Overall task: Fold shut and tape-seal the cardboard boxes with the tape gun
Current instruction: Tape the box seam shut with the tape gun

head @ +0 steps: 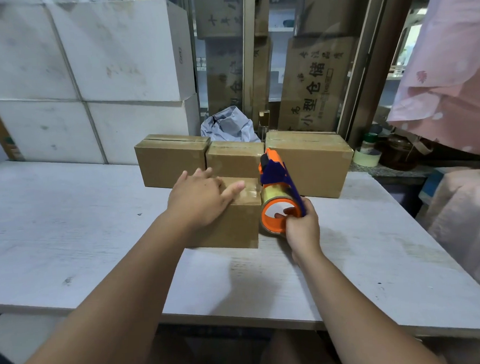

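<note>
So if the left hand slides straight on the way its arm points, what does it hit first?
Probably the middle box at the back, just beyond the small box that the left hand rests on, though the depth between them is hard to judge.

left half: tabletop [68,218] bare out to left and near edges, free pass.
centre: small box [230,227], left grip [198,198] flat on top; tape gun [278,185] against its right side.
far edge: row of three boxes [233,161] blocks it; small box just in front.
right half: bare to right edge.
behind far-left corner: white cartons [89,78], walled off.
</note>
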A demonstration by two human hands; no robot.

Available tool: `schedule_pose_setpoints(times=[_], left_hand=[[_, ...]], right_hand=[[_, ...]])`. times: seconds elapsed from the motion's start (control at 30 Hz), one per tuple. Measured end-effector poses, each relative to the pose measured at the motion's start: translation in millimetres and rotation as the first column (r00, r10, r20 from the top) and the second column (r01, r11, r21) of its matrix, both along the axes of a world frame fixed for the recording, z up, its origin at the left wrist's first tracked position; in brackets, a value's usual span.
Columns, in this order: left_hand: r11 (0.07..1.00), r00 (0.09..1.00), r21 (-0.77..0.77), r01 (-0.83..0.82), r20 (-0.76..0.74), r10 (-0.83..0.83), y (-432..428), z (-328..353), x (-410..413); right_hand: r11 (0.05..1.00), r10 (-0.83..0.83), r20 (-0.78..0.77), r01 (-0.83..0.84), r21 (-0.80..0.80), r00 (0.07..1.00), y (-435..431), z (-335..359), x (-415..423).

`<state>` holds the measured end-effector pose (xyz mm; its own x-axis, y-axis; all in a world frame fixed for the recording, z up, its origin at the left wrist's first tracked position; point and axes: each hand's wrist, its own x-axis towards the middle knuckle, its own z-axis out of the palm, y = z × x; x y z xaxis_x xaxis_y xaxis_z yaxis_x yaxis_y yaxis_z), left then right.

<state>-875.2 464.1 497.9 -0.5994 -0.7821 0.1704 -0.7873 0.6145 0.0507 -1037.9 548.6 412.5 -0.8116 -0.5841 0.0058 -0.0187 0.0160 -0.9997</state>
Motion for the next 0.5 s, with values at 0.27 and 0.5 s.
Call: schedule_pose_setpoints(times=[0.27, 0.5], left_hand=[[0.980, 0.998, 0.188, 0.060, -0.032, -0.055, -24.8, -2.3, -31.1], [0.982, 0.997, 0.174, 0.068, 0.012, -0.071, -24.8, -2.0, -30.5]], right_hand=[[0.967, 0.226, -0.255, -0.185, 0.175, 0.940, -2.3, 5.1, -3.4], [0.925, 0.377, -0.617, -0.254, 0.281, 0.691, 15.8, 58.5, -10.9]])
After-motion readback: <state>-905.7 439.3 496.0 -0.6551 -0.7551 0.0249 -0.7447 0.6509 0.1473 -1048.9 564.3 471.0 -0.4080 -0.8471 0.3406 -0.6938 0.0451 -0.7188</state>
